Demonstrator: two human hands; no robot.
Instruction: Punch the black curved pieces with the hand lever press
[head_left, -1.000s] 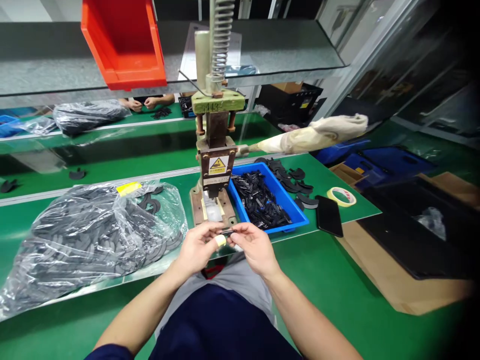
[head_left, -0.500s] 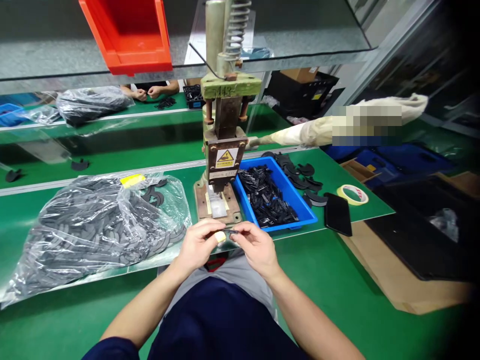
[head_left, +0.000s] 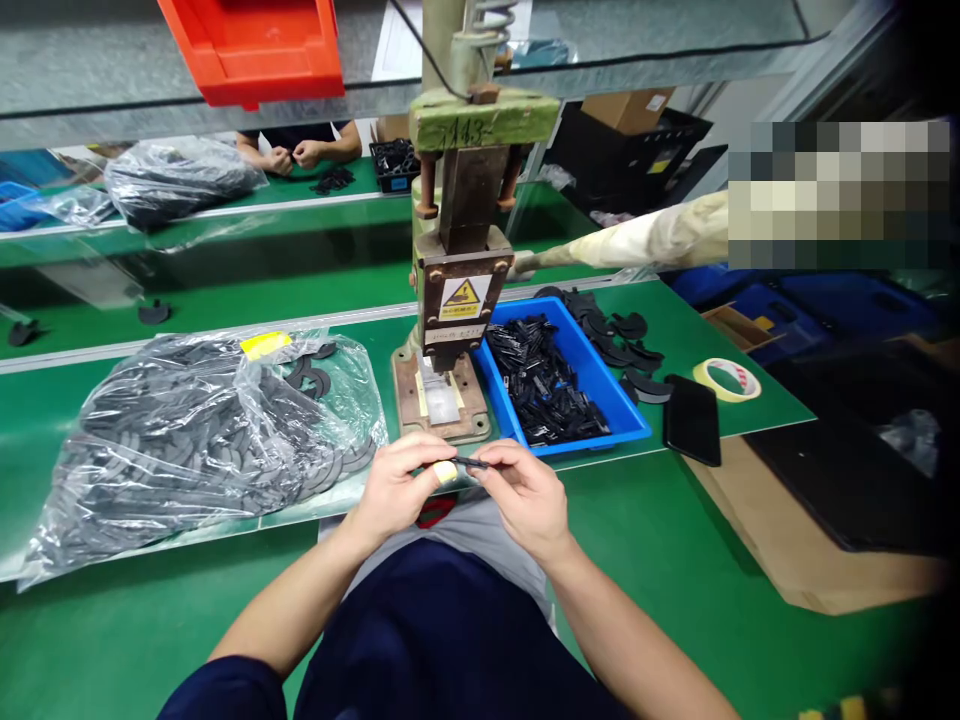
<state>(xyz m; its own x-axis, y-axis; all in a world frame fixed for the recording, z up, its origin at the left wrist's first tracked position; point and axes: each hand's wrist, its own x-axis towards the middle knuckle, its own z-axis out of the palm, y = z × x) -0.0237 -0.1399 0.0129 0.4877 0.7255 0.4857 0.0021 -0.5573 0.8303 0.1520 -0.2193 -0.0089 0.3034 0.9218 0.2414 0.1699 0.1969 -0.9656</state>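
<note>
Both my hands meet just in front of the bench edge, pinching one small thin black part (head_left: 471, 462) between them. My left hand (head_left: 401, 487) is closed on its left end, with a yellow-taped thumb tip. My right hand (head_left: 525, 495) is closed on its right end. Directly beyond them stands a hand press (head_left: 461, 250) with a green head, a yellow warning label and a brown base plate (head_left: 441, 400). To the right of the press, a blue tray (head_left: 600, 385) holds several small black parts.
A big clear plastic bag (head_left: 187, 440) of dark curved pieces lies left of the press. Loose curved pieces (head_left: 619, 340), a black phone (head_left: 691, 432) and a tape roll (head_left: 726, 379) lie to the right. An orange bin (head_left: 255, 45) sits on the upper shelf. Another person's hands (head_left: 292, 155) work at the far bench.
The view has tipped and shifted, so the press and bench appear closer and slightly right. My hands stay together on the small black part, with only slight finger movement.
</note>
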